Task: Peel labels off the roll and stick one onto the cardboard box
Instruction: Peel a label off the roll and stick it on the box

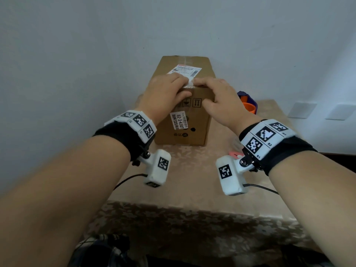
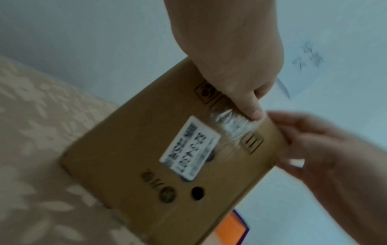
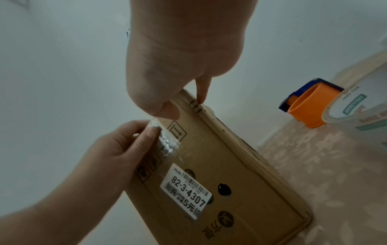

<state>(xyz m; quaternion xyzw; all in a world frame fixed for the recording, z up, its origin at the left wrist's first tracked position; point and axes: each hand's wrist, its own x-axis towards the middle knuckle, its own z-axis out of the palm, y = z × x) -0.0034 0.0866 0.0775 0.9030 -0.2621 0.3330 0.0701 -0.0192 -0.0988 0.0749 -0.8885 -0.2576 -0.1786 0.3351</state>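
Note:
The tall cardboard box (image 1: 185, 132) stands upright on the table, a white printed sticker (image 1: 179, 119) on its front face. A crinkled clear label strip (image 1: 189, 85) folds over its top front edge. My left hand (image 1: 185, 86) straddles that edge, fingers on top and thumb (image 2: 252, 112) on the front, pinching the strip (image 2: 230, 123). My right hand (image 1: 201, 92) holds the same edge just to the right, fingers over the top and thumb on the front face. In the right wrist view the index fingertip (image 3: 201, 97) touches the box rim.
An older shipping label (image 1: 185, 70) lies on the box top. An orange and blue dispenser (image 1: 248, 104) stands right of the box, a clear tape roll (image 3: 360, 107) nearer, a pink item (image 1: 234, 153) by my right wrist. The wall is close behind; the beige cloth (image 1: 192, 189) covers the table.

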